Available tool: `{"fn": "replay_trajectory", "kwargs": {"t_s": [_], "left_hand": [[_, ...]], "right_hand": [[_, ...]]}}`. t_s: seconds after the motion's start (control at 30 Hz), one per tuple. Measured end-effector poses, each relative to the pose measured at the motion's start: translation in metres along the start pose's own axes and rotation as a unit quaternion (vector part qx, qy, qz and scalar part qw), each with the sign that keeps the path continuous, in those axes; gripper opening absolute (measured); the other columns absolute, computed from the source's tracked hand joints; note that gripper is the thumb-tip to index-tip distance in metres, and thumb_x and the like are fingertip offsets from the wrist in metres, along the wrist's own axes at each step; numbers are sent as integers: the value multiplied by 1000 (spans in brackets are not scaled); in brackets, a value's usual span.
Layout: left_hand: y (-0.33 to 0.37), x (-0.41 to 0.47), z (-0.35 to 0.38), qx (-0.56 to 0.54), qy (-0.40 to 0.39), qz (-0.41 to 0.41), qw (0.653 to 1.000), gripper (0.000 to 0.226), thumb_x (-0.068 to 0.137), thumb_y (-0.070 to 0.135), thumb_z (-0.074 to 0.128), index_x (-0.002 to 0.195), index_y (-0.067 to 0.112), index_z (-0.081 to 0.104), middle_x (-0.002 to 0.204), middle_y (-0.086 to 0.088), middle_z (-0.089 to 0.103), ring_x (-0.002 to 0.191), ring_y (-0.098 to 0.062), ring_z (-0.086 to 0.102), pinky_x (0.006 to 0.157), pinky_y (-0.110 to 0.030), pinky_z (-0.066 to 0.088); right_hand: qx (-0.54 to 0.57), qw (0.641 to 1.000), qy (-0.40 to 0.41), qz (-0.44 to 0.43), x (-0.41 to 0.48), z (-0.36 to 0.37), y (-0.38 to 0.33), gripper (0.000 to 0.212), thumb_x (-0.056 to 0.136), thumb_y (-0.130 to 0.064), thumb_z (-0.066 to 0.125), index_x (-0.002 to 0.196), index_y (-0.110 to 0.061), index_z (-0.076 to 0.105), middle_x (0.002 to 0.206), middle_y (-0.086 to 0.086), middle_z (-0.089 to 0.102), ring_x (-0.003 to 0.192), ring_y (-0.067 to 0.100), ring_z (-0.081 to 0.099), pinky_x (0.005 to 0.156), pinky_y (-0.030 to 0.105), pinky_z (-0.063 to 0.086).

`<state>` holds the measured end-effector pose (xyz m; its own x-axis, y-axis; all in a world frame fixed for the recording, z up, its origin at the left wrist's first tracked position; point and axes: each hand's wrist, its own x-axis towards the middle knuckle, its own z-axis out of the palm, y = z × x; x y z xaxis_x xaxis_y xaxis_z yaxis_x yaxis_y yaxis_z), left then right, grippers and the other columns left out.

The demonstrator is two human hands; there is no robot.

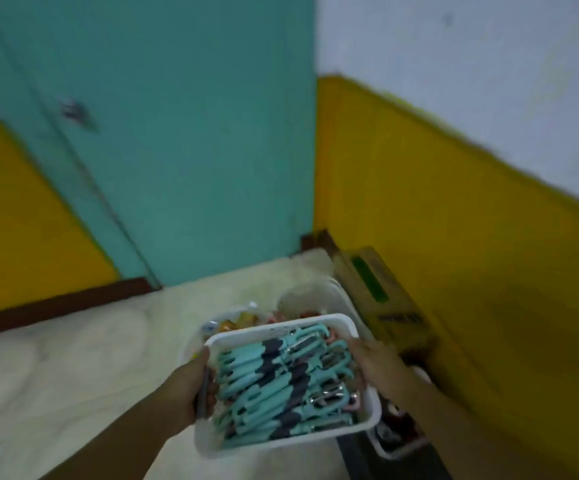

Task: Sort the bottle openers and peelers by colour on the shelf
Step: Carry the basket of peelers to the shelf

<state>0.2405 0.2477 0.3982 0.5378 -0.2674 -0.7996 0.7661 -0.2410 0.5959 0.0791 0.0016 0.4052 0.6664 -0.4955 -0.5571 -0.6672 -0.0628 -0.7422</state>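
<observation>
Peelers [281,386] fill my white tray [267,328], side by side, handles toward its left edge, metal heads toward its right edge. My left hand [191,393] grips the left edge, my right hand [378,368] the right.

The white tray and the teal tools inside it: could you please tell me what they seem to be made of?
The white tray looks like moulded plastic: smooth, matte, with rounded corners and a rolled rim. The teal tools seem to have plastic handles with dark grey bands, perhaps rubbery; blur leaves that open. Their shiny heads look like metal.
</observation>
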Motion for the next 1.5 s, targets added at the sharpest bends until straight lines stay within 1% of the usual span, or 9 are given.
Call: {"fn": "replay_trajectory", "kwargs": {"t_s": [0.13, 0.27, 0.43, 0.57, 0.7, 0.87, 1.03, 1.2, 1.5], "left_hand": [[42, -69, -129, -59, 69, 103, 991, 57, 97, 54, 36, 59, 12, 42, 46, -7, 39, 35, -17, 35, 37, -17, 32], [66, -143, -260, -76, 177, 194, 962, 57, 97, 52, 38, 72, 5, 59, 65, -14, 63, 64, -27, 61, 63, -33, 52], [82, -230, -404, -70, 358, 248, 897, 50, 101, 38, 38, 62, 8, 49, 50, -6, 49, 47, -18, 44, 48, -25, 35], [84, -283, -496, -111, 455, 247, 848, 38, 102, 31, 35, 82, 3, 51, 56, -8, 46, 48, -17, 40, 46, -26, 33], [78, -323, -564, -156, 514, 245, 807, 27, 102, 28, 37, 89, 9, 50, 67, -8, 51, 56, -16, 46, 45, -24, 38], [70, -338, -636, -200, 561, 196, 779, 32, 99, 29, 44, 90, 2, 59, 88, -19, 65, 82, -28, 62, 76, -37, 51], [74, -331, -688, -224, 596, 149, 756, 34, 102, 27, 36, 109, 1, 56, 97, -19, 65, 84, -27, 64, 67, -31, 51], [64, -332, -744, -264, 621, 117, 728, 36, 101, 30, 38, 109, 1, 57, 100, -20, 67, 92, -29, 67, 85, -40, 55], [12, -340, -895, -274, 661, 69, 695, 45, 100, 37, 36, 100, 0, 61, 96, -18, 69, 89, -29, 68, 86, -40, 56]], "right_hand": [[-22, 992, -47, -117, -28, 92, -144, 55, 96, -45, 47, 57, -11, 67, 50, 1, 65, 53, 11, 61, 58, 26, 47], [-59, 975, -79, -201, -53, 212, -257, 59, 96, -43, 50, 45, -13, 54, 44, 1, 54, 44, 14, 52, 56, 26, 38], [-120, 943, -159, -268, -102, 366, -361, 49, 99, -40, 43, 61, -10, 51, 58, 7, 53, 52, 17, 51, 49, 20, 36], [-197, 905, -224, -304, -143, 478, -424, 53, 101, -43, 36, 57, -13, 40, 54, 6, 35, 49, 20, 31, 58, 30, 29], [-226, 874, -270, -333, -179, 573, -465, 46, 102, -40, 34, 64, -14, 39, 59, 6, 29, 53, 21, 28, 58, 30, 26], [-236, 828, -355, -363, -191, 676, -502, 44, 101, -37, 37, 64, -14, 39, 58, 5, 34, 50, 19, 34, 55, 29, 31], [-265, 783, -409, -387, -194, 756, -550, 41, 99, -40, 39, 73, -10, 50, 61, 8, 39, 53, 20, 37, 53, 28, 31], [-285, 725, -461, -425, -215, 836, -586, 31, 100, -30, 38, 87, -6, 51, 67, 6, 49, 55, 15, 45, 55, 26, 39], [-376, 648, -490, -446, -272, 1005, -599, 38, 100, -32, 41, 70, -11, 49, 66, 9, 54, 55, 17, 51, 50, 22, 42]]}}
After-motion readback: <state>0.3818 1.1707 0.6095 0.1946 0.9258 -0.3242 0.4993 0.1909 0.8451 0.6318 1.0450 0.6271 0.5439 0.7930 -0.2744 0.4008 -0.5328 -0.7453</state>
